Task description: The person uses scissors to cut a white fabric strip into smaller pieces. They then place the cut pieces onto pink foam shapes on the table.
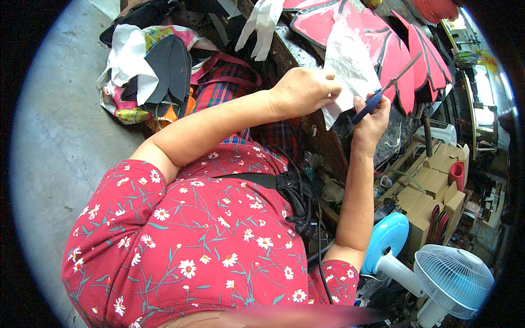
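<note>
Paper sheet [350,68], white and crinkled, sits between your two hands above the dark workbench [298,54], its lower corner hanging down past the bench edge.

Far left, on the grey floor [60,142]: a heap of bags and cloth. A white cloth [128,57] lies draped over it, and dark sole-shaped pieces [169,68] lie stacked on top. Just right of them a red plaid bag [229,82] stands open; its contents are too dark to tell.

Your left hand [303,90] is curled closed, fingers pinching the left edge of the paper sheet. Above it, a pair of white gloves [262,24] hangs over the bench edge.

Right of the sheet, your right hand [372,117] is closed around the blue handles of the scissors [385,90]. The blades point up and right, slightly parted, touching the sheet's right edge.

Behind the sheet, red shaped panels with black edging [394,49] lie spread across the bench top, overlapping one another.

Lower right, below the bench: plain brown cardboard boxes [432,188] stand side by side with flaps open. Red and dark sole-shaped inserts [437,221] stand upright in one of them. A red cup [456,175] stands at the flap of the upper box. No labels are legible on the boxes.

Bottom right: a blue fan housing [388,235], and beside it a white fan with a wire grille [451,279].
</note>
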The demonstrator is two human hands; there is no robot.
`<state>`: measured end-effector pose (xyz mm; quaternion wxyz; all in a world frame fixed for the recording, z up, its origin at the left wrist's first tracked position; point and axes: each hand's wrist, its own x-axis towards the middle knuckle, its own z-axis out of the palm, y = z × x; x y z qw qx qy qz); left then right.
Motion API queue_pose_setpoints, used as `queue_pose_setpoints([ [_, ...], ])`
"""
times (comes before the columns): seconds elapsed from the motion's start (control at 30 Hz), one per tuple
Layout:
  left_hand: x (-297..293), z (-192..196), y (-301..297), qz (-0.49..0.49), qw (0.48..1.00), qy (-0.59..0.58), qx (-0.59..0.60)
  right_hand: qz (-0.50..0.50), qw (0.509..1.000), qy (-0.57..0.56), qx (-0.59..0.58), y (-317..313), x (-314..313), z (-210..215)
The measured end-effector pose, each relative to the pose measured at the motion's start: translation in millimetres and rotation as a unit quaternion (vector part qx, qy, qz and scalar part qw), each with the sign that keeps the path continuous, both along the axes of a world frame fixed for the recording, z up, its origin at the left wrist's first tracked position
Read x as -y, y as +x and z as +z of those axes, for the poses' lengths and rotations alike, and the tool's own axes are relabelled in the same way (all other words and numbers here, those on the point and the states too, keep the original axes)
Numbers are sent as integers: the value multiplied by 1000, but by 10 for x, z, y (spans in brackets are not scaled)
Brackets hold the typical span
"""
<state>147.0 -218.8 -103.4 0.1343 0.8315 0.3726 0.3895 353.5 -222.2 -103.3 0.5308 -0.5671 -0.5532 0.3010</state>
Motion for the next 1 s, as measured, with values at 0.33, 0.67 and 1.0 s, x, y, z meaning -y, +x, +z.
queue_pose_setpoints([
  [0.33, 92, -85, -216, -47, 956, -215, 193, 19, 1000, -9, 18, -45, 11, 24],
  [0.67, 120, -60, -618, 49, 878, -323, 349, 10, 1000, 1, 26, -7, -3, 13],
  [1.0, 324, -172, -479, -84, 854, -455, 238, 4, 1000, -5, -9, -98, 48, 104],
])
